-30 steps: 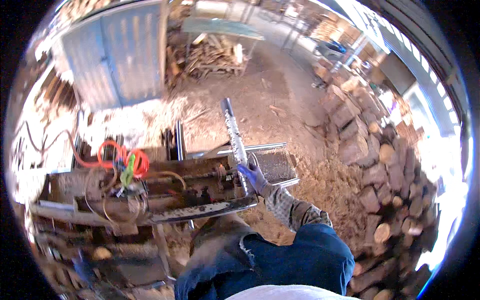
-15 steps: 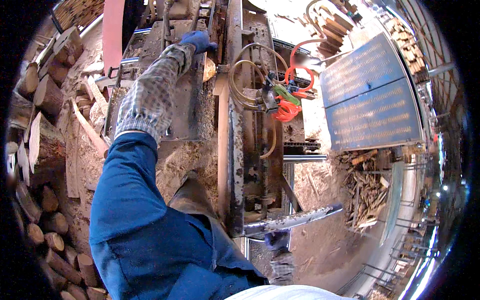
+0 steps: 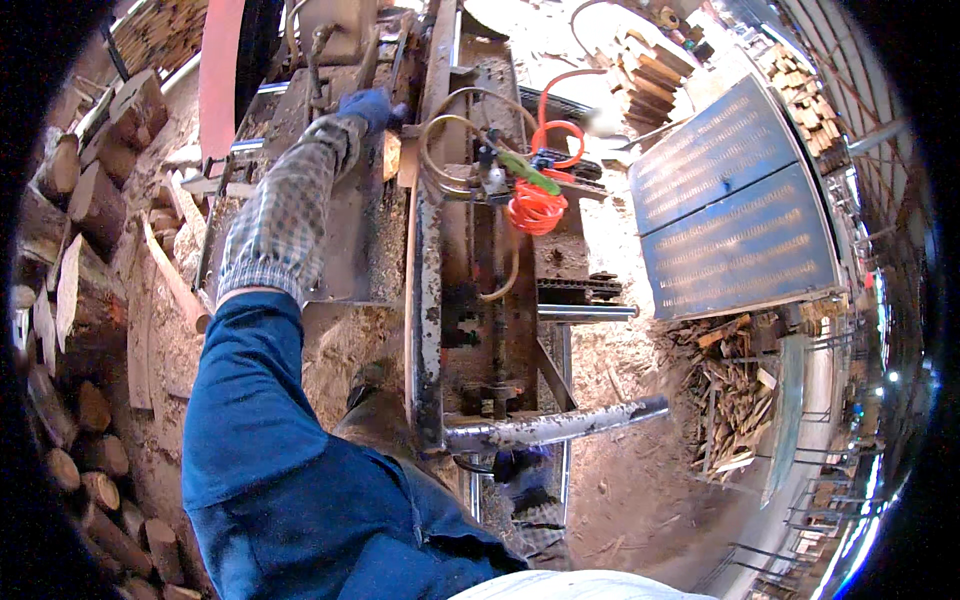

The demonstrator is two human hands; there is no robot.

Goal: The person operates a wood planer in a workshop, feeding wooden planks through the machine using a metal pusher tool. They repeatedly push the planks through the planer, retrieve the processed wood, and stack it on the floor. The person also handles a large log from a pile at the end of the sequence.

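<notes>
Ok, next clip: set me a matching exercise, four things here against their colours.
Things:
1 coiled hose
2 glove on the left hand
3 slatted panel
4 lever bar

Colours:
a blue-grey
b orange-red
c bare silver metal
d bright blue

Pairs: 1-b, 2-d, 3-a, 4-c

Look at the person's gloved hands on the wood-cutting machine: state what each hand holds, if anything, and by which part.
The left hand reaches onto the machine bed; whether it grips anything cannot be told. The right hand lies under the metal lever bar; its hold is hidden.
</notes>
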